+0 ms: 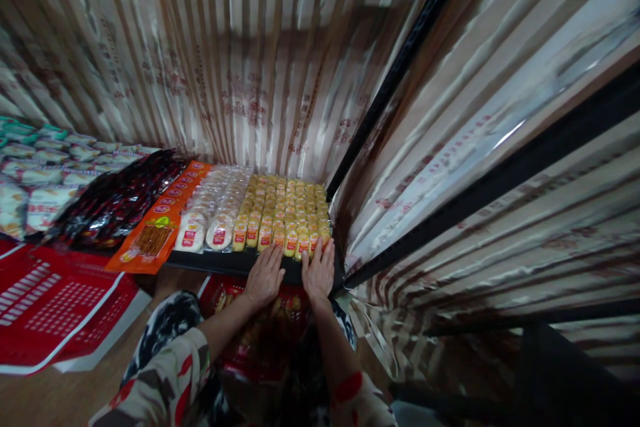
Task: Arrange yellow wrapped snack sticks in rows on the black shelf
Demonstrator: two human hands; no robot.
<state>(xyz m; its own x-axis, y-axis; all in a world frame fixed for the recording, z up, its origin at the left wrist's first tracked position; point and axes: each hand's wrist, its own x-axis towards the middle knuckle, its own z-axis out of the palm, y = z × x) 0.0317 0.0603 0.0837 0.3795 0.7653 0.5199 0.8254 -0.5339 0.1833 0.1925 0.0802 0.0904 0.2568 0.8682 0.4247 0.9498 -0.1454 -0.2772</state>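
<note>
Rows of small yellow wrapped snack packs [283,210] fill the right end of a black shelf [215,260]. My left hand [265,275] lies with its fingers stretched against the front of these packs. Beside it, my right hand [319,271] rests its outstretched fingertips on the front packs near the shelf's right end. Neither hand is wrapped round anything. Left of the yellow packs stand two rows of round white wrapped crackers [219,231] with red labels.
An orange snack bag [155,233], dark shiny packs [120,203] and white packs [50,203] line the shelf leftward. Red baskets stand below, one [55,307] at left, another [250,373] between my legs holding yellow packs. Black posts [395,80] and striped curtains [250,47] surround the shelf.
</note>
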